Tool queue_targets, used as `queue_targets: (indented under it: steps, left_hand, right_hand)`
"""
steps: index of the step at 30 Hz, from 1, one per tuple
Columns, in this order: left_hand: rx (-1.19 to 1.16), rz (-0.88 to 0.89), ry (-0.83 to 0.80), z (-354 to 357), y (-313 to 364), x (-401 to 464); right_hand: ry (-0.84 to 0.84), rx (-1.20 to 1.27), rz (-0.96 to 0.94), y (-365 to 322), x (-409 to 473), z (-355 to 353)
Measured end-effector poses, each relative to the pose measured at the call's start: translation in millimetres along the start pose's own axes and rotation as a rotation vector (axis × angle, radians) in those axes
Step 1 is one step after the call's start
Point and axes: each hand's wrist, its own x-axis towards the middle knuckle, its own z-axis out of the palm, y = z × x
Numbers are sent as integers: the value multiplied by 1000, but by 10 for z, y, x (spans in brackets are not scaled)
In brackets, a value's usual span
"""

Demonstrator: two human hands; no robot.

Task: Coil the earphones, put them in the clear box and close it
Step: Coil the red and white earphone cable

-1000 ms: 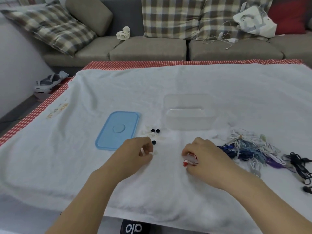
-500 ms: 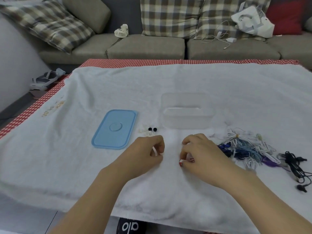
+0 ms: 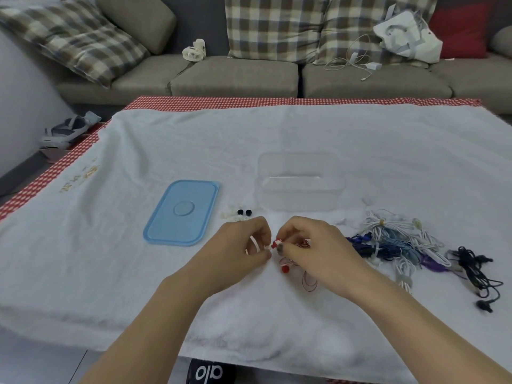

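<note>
My right hand [image 3: 313, 245] pinches a red-and-white earbud of the red earphones [image 3: 285, 266], whose thin red cable loops out below the hand onto the white towel. My left hand [image 3: 241, 250] sits right beside it, fingers curled, pinching a small white piece against that earbud. The clear box [image 3: 300, 187] stands open just beyond both hands. Its blue lid [image 3: 182, 213] lies flat to the left of the box.
A tangle of white, blue and purple earphones [image 3: 399, 242] lies right of my right hand, black earphones [image 3: 476, 270] further right. Small black and white ear tips [image 3: 241, 213] lie between lid and box. A sofa with cushions stands behind the table.
My hands have come together at the middle of the towel. The red earbud now shows between them and the red cable has come into view under my right hand.
</note>
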Motion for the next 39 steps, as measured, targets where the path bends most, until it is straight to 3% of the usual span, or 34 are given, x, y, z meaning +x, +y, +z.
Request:
queue_targets:
  steps: [27,39]
  left_hand:
    - [-94,70,69,-39,168,12]
    - [-471,12,40,-125,293,16]
  right_hand:
    - [-37,225,64,30,28,-156]
    - [-153,527,128,-6,0,-345]
